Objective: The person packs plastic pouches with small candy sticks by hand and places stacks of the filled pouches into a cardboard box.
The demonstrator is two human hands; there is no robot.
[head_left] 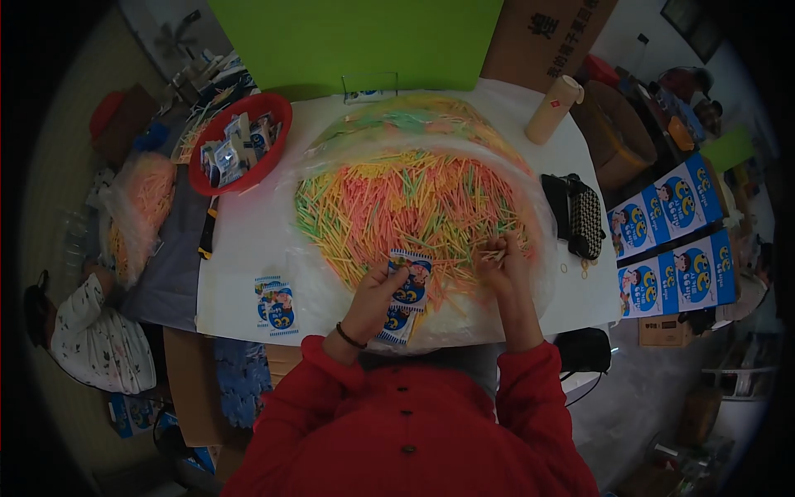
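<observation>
My left hand (pixel 374 300) is closed on a blue and white packet (pixel 410 280), just in front of the heap of sticks. A second packet (pixel 397 324) shows under it. My right hand (pixel 507 269) is at the right front edge of the heap, its fingers bent together over the sticks; what they hold is too small to make out. Pink, yellow and green sticks (pixel 406 199) fill a large clear plastic bag (pixel 476 327) spread on the white table (pixel 240 248). Other packets (pixel 276 306) lie on the table to the left.
A red bowl (pixel 284 137) of packets is at the back left. A tan cylinder (pixel 553 109), a dark pouch (pixel 585 219) and blue boxes (pixel 675 240) are on the right. A green panel (pixel 356 41) stands behind. Another person (pixel 103 340) sits at far left.
</observation>
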